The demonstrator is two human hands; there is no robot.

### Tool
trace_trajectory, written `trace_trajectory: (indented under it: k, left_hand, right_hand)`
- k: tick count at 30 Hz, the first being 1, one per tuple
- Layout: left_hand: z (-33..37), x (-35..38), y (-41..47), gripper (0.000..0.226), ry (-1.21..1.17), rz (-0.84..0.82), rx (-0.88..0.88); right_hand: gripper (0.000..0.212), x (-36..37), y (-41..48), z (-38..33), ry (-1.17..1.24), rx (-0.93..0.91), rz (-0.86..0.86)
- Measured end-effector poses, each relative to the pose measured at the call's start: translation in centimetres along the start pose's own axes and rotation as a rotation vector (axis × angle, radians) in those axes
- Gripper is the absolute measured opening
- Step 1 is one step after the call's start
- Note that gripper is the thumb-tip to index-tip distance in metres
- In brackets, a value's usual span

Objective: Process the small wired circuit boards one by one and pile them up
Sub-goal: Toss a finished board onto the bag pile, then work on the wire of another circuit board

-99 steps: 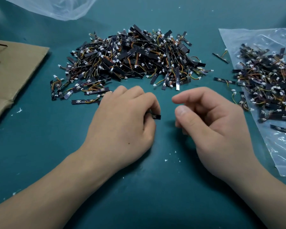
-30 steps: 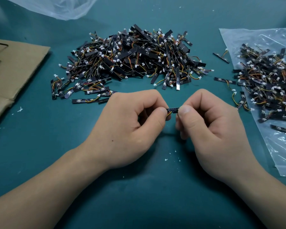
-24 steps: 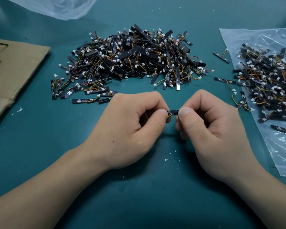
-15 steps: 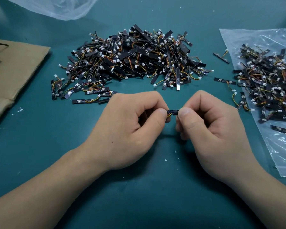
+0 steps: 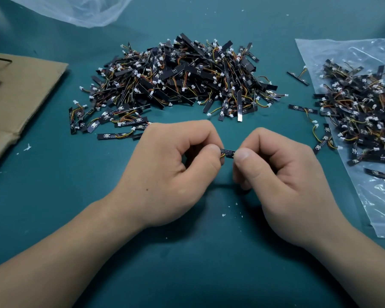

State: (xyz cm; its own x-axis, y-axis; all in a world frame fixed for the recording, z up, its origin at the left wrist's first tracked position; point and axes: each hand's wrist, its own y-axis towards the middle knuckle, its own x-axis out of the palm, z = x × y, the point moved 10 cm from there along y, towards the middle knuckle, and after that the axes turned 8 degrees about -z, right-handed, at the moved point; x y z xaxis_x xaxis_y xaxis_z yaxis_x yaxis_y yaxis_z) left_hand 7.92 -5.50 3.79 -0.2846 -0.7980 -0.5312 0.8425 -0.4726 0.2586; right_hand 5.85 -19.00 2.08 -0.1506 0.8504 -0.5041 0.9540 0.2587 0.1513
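At the far left a flat sheet of brown cardboard (image 5: 20,96) is seen lying on the teal work surface (image 5: 53,196), its left part cut off by the frame. Further in, a large loose heap of small black strip-shaped circuit boards with orange and yellow wires and white connectors (image 5: 180,76) is spread across the middle. In front of it the left hand (image 5: 169,170) is curled, its thumb and forefinger pinched on the left end of one small black wired circuit board (image 5: 227,152), which is held between the two hands, above the surface. Its right end is pinched in the same way by the right hand (image 5: 282,174). The step in hand is judged to be the working of this single board. Next, it would need to be released onto a pile and a fresh one taken, with care that the thin wires are not snagged. At the right a clear plastic bag (image 5: 353,52) bearing a second mass of like boards (image 5: 360,116) is cut off by the frame. Most of the held board is hidden by fingertips, so it cannot be told whether it is being bent, snapped or pulled, nor which mass is the finished pile.
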Motion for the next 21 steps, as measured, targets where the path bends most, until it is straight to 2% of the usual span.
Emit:
trace_trajectory:
  k: [5, 7, 10, 12, 16, 18, 21]
  left_hand:
    - [0.4, -0.3, 0.1, 0.015, -0.01, 0.053, 0.037]
    - [0.4, -1.2, 0.0, 0.032, -0.056, 0.151, 0.046]
    - [-0.5, -3.3, -0.6, 0.036, -0.026, 0.338, -0.01]
    - [-1.6, -3.6, -0.6, 0.036, 0.035, 0.362, -0.099]
    - [-3.1, -2.1, -0.2, 0.038, 0.107, 0.234, -0.228]
    - [-2.7, -1.7, 0.0, 0.04, 0.102, 0.208, -0.195]
    - [-1.7, -1.7, 0.1, 0.04, -0.055, 0.217, -0.093]
  right_hand:
    - [0.035, 1.0, 0.1, 0.3, 0.07, -0.017, -0.129]
    - [0.032, -0.1, 0.1, 0.2, 0.163, -0.048, -0.022]
    - [0.018, -3.4, -0.4, 0.5, 0.428, -0.128, 0.261]
    - [0.028, -4.1, -0.3, 1.6, 0.501, -0.082, 0.332]
    - [0.019, -2.1, 0.2, 1.8, 0.339, 0.004, 0.187]
    - [0.015, -1.1, 0.0, 1.3, 0.234, -0.004, 0.116]
    - [0.014, -0.7, -0.2, 0.9, 0.156, -0.007, 0.094]
